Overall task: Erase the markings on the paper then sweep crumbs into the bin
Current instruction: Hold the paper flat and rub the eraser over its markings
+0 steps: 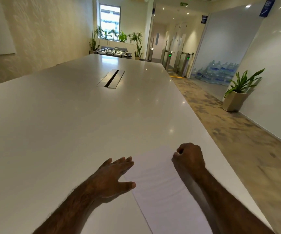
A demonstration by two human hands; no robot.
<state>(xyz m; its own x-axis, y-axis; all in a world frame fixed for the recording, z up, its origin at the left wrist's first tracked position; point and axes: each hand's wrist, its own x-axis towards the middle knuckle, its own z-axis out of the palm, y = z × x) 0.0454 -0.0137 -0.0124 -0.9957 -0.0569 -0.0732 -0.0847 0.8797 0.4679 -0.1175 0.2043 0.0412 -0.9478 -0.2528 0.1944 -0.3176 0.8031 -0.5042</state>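
A white sheet of paper lies on the long white table near its right edge, close to me. My left hand rests flat, fingers spread, on the sheet's left edge. My right hand is a closed fist at the sheet's far right corner; whether it grips an eraser is hidden. A tiny dark speck sits on the paper by my left fingertips. No markings on the sheet are clear, and no bin is in view.
A metal cable hatch is set in the table's middle. The table's right edge drops to a patterned carpet. A potted plant and stacked water bottles stand along the right wall.
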